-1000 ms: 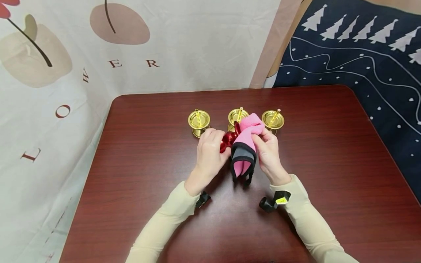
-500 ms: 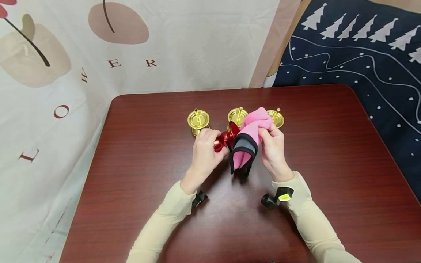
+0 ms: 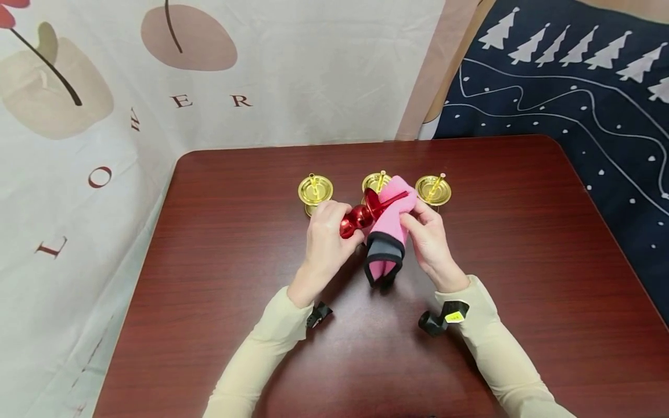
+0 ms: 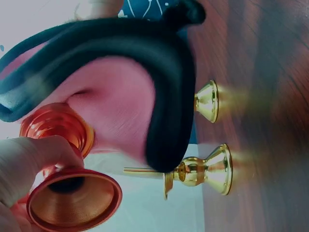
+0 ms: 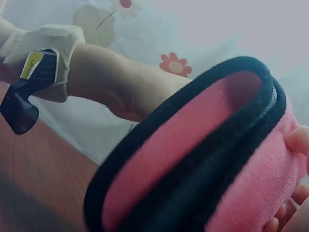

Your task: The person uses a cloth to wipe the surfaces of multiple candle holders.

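Observation:
My left hand [image 3: 326, 241] grips a shiny red candlestick [image 3: 360, 216] by its stem. The candlestick is tilted, its dish and thin spike pointing right across the pink cloth. In the left wrist view, its hollow flared base [image 4: 75, 200] faces the camera. My right hand [image 3: 431, 247] pinches a pink fleecy cloth [image 3: 391, 225] with a grey band and black edging. The cloth is folded over into a pouch-like shape, and its black-rimmed opening [image 5: 183, 145] shows in the right wrist view. Cloth and candlestick overlap between my hands above the table.
Behind my hands, a gold candlestick [image 3: 315, 190] stands at the left. Another gold candlestick [image 3: 372, 183] is partly covered by the cloth, and a third gold candlestick [image 3: 434, 190] stands at the right. All are upright on the dark red-brown table [image 3: 235, 261]. Printed curtains hang beyond the table.
My right hand swung right with the cloth, then back left. The red candlestick's spike, hidden before, now shows over the cloth. My left hand has shifted slightly left since a second ago.

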The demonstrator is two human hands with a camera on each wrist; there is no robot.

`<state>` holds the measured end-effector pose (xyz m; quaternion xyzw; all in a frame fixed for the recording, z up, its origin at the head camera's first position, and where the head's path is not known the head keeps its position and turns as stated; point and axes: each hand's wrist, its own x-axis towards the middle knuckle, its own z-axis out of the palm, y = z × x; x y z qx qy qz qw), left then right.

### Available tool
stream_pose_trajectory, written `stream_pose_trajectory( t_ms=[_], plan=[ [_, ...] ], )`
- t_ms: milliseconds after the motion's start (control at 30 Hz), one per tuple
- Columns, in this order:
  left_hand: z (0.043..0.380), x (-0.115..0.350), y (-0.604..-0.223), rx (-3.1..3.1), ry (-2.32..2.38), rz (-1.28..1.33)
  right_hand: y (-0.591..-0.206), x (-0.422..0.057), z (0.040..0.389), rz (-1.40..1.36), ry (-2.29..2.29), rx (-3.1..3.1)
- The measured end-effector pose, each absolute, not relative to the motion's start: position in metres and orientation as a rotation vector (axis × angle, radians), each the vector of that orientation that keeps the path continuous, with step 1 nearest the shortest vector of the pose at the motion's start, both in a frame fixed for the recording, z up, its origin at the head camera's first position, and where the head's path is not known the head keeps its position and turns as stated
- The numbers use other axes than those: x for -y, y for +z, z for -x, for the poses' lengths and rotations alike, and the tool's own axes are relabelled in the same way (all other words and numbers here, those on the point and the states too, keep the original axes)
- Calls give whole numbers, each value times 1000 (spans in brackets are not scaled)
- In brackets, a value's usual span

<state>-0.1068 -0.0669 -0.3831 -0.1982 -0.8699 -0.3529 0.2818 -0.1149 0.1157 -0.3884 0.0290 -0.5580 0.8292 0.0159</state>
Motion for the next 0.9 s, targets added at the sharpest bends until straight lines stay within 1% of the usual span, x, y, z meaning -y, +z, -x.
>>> stream_pose_trajectory(
  t_ms=[100, 200, 400, 667, 800, 900],
  plan=[
    [106, 66, -382, 2342, -896, 547, -388, -115, 116, -118, 2532, 1818],
    [105, 65, -382, 2339, -868, 572, -388, -115, 116, -80, 2505, 1825],
    [106, 64, -383, 2340, -875, 593, -385, -113, 116, 9, 2498, 1659],
    [106, 70, -390, 2330, -1034, 522, -375, -128, 121, 29, 2563, 1397],
    [106, 72, -390, 2278, -1132, 470, -376, -134, 117, -10, 2543, 1507],
    [107, 70, -388, 2251, -1169, 472, -379, -134, 115, -101, 2472, 1695]
  ],
)
